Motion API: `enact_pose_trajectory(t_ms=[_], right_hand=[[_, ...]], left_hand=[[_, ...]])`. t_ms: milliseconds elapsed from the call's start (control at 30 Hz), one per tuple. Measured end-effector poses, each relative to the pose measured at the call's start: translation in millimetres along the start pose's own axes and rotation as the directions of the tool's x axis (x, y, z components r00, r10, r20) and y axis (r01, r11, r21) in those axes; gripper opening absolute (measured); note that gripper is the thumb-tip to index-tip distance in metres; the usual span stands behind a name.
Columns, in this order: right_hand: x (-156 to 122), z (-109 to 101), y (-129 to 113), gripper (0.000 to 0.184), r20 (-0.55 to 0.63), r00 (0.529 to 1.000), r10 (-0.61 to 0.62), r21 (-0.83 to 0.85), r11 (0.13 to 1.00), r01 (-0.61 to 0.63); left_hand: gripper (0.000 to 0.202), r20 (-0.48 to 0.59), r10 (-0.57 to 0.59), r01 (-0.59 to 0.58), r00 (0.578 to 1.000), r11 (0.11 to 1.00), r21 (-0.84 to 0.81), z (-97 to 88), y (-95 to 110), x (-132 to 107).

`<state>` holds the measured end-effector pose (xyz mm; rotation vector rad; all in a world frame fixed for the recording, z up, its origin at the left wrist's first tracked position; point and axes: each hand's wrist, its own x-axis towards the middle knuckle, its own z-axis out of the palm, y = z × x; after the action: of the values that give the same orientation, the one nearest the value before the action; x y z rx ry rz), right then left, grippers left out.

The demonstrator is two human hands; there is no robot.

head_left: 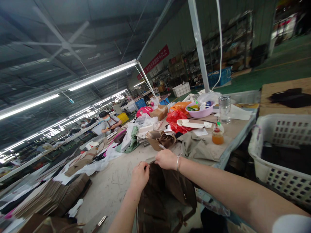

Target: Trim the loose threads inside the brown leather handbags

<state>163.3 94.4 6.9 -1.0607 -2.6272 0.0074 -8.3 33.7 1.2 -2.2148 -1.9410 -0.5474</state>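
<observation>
At lower centre, the left hand (140, 175) and right hand (166, 159) pinch the brown fabric (155, 197), which could slip if its weight drags.

The site is a factory workshop. Stacks of cut brown pieces (46, 197) lie on the worktable (104, 181); long tube lights (104, 76) and a large ceiling fan (65, 44) hang higher than it. Loaded storage racks (216, 43), a red banner (156, 60) and a masked worker (113, 124) are located beyond it; a white perforated plastic crate (258, 158) is located beside it.

Open tabletop (104, 181) leftward, box (151, 139) blocking ahead
</observation>
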Motion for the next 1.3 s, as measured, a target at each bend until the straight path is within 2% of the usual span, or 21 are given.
enact_pose_trajectory(t_ms=[233,467,567,633,733,867,967,1067,1133,1200,1233,1300], right_hand=[[0.3,-0.3,-1.1,0.033,0.006,1.0,-0.016,-0.003,1.0,0.016],[0.5,-1.6,-2.8,0.036,0.032,0.999,0.031,-0.006,1.0,-0.031],[1.4,-8.2,-1.5,0.044,0.106,0.993,0.047,0.01,0.999,-0.049],[2.4,-16.3,-0.1,0.054,0.199,0.979,0.047,0.05,0.997,-0.058],[5.4,-28.4,0.4,0.065,0.266,0.964,-0.008,0.121,0.992,-0.025],[12.8,-29.4,-5.0,0.055,0.115,0.991,-0.074,0.074,0.995,0.066],[18.8,-19.1,-10.3,0.037,0.11,0.99,-0.086,0.013,0.996,0.085],[22.9,-9.8,-12.5,0.028,0.121,0.988,-0.094,-0.011,0.995,0.096],[24.5,-6.7,-12.1,0.027,0.124,0.987,-0.107,-0.012,0.994,0.109],[25.6,-5.4,-10.8,0.026,0.135,0.983,-0.125,-0.01,0.992,0.127],[26.1,-5.0,-9.9,0.025,0.142,0.981,-0.135,-0.007,0.99,0.138],[27.1,-3.9,-7.9,0.025,0.15,0.975,-0.162,-0.002,0.986,0.164]], left_hand=[[0.017,0.029,-0.002,0.001,1.0,0.999,0.036,0.5,0.5,-0.6],[0.016,0.072,-0.036,0.029,0.997,0.994,0.103,0.6,4.0,1.3],[0.016,0.077,-0.061,0.052,0.995,0.991,0.122,0.8,4.9,1.4],[0.017,0.079,-0.076,0.065,0.994,0.99,0.125,0.6,5.3,1.2],[0.016,0.081,-0.088,0.078,0.993,0.991,0.111,0.1,5.7,1.3],[0.015,0.079,-0.078,0.071,0.994,0.993,0.09,0.6,5.2,2.0],[0.014,0.059,-0.071,0.069,0.996,0.997,0.036,1.6,2.9,1.2],[0.007,0.032,-0.108,0.112,0.994,0.978,-0.173,2.3,-0.8,-1.1],[0.025,0.024,-0.154,0.155,0.988,0.942,-0.297,2.4,-3.7,-2.8],[0.042,0.038,-0.182,0.185,0.983,0.937,-0.296,2.0,-6.9,-4.0],[0.044,0.054,-0.179,0.187,0.982,0.948,-0.258,1.7,-8.5,-4.2],[0.033,0.102,-0.151,0.167,0.983,0.972,-0.164,0.6,-11.3,-4.1]])
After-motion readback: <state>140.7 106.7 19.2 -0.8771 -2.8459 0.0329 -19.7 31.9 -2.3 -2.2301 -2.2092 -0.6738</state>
